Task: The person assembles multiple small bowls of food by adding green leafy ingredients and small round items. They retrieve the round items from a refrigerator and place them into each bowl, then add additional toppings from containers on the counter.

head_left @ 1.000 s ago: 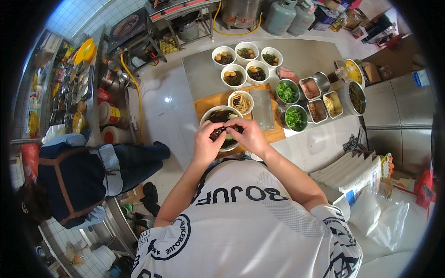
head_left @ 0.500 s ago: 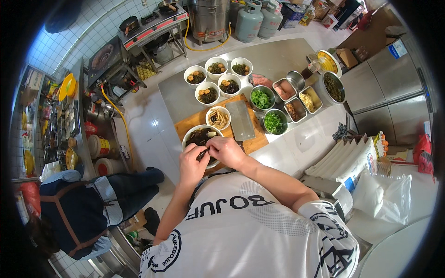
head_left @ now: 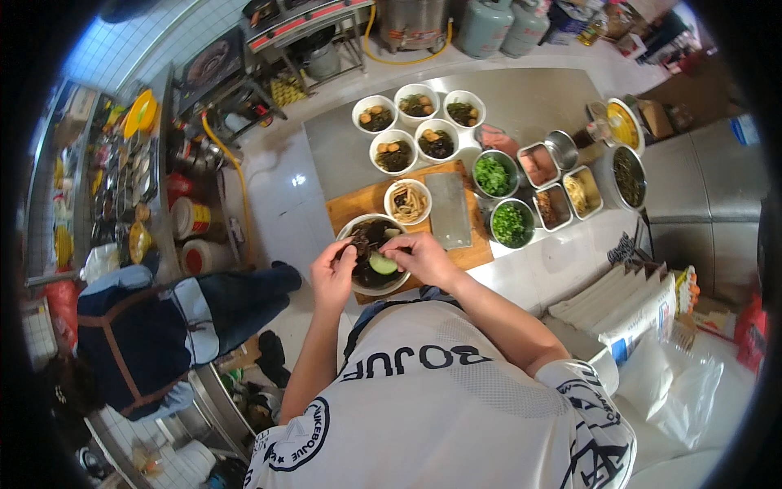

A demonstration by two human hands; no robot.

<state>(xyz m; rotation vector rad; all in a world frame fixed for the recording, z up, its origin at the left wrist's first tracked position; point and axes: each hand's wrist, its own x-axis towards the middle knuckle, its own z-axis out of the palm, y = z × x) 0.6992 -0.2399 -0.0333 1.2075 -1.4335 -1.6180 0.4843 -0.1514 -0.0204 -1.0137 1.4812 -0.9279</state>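
Note:
A white bowl (head_left: 362, 288) of dark food with a pale green slice stands on a wooden cutting board (head_left: 350, 208) at the counter's near edge. My left hand (head_left: 334, 273) is at the bowl's left rim, its fingers reaching into the dark food. Over the bowl's right side, my right hand (head_left: 419, 257) has its fingers bent down into the contents. Whether either hand pinches any food is hidden. A smaller bowl of pale noodles (head_left: 407, 201) and a flat cleaver blade (head_left: 450, 210) lie just beyond on the board.
Several white filled bowls (head_left: 419, 122) stand at the counter's far side. Metal tubs of chopped greens (head_left: 501, 200) and toppings sit to the right. A person in dark blue (head_left: 155, 326) crouches on the left. Stacked packets (head_left: 627, 301) lie to the right, gas cylinders (head_left: 497, 28) behind.
Both hands stay at the bowl; they have spread slightly apart over it, showing the green slice. My head has shifted, so the whole counter sits differently in view.

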